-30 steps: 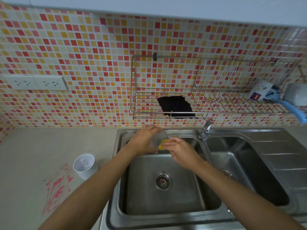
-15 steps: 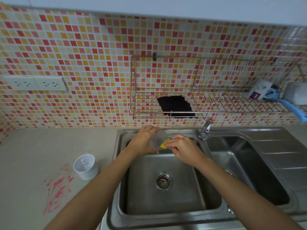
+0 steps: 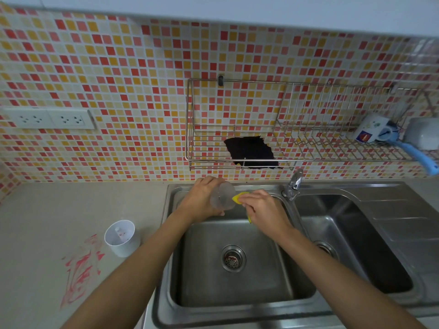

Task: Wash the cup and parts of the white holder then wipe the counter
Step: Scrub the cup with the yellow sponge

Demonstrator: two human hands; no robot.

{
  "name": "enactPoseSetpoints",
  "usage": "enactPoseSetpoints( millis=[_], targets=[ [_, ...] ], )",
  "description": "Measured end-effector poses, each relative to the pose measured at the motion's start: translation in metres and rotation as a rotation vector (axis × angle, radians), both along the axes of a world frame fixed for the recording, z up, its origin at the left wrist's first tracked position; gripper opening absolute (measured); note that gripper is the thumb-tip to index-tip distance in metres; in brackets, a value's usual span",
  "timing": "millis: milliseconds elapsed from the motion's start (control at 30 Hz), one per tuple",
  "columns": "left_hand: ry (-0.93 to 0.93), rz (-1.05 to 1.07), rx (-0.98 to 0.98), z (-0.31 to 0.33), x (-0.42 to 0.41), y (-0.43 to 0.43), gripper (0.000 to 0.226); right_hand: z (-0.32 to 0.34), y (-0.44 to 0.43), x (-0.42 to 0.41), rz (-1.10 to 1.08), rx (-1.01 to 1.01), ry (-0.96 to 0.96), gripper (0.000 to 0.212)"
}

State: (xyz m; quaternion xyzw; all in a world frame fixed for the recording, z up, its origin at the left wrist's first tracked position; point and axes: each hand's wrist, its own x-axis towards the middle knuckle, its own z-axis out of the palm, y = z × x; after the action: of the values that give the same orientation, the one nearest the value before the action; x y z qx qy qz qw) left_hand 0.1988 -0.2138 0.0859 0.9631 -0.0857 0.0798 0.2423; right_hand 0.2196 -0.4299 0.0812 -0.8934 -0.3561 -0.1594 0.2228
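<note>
Left hand (image 3: 204,198): over the back of the left sink basin (image 3: 237,293), fingers wrapped closed around a clear cup (image 3: 223,195) lying on its side, mouth toward the right hand.
Right hand (image 3: 263,208): just right of the cup, fingers pinched shut on a yellow sponge (image 3: 238,197) that touches the cup's rim.
White holder (image 3: 122,237): upright on the surface (image 3: 59,210), left of the sink, well apart from both hands; red marks inside.
Red smears (image 3: 80,267): on the surface, just left of and nearer the camera than the holder.
Tap (image 3: 294,184): behind the sink's divider, right of the right hand.
Wire rack (image 3: 297,129): on the tiled wall above the sink; holds a black cloth (image 3: 251,150), a mug (image 3: 370,129) and a blue-handled brush (image 3: 415,155).
</note>
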Motion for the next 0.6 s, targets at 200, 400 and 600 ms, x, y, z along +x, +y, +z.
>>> enactPoseSetpoints(
  millis=[200,400,600],
  targets=[
    [-0.007,0.071,-0.044,-0.001,-0.004,0.008,0.088,0.011,0.004,-0.006,-0.131,0.138,0.078,0.006],
    [0.027,0.148,-0.101,-0.01,-0.007,0.021,0.089,0.059,0.03,0.004,-0.139,0.532,0.096,0.007],
    [0.039,0.188,-0.174,-0.009,-0.015,0.033,0.09,0.104,0.095,0.067,-0.19,0.574,0.175,0.004]
  ],
)
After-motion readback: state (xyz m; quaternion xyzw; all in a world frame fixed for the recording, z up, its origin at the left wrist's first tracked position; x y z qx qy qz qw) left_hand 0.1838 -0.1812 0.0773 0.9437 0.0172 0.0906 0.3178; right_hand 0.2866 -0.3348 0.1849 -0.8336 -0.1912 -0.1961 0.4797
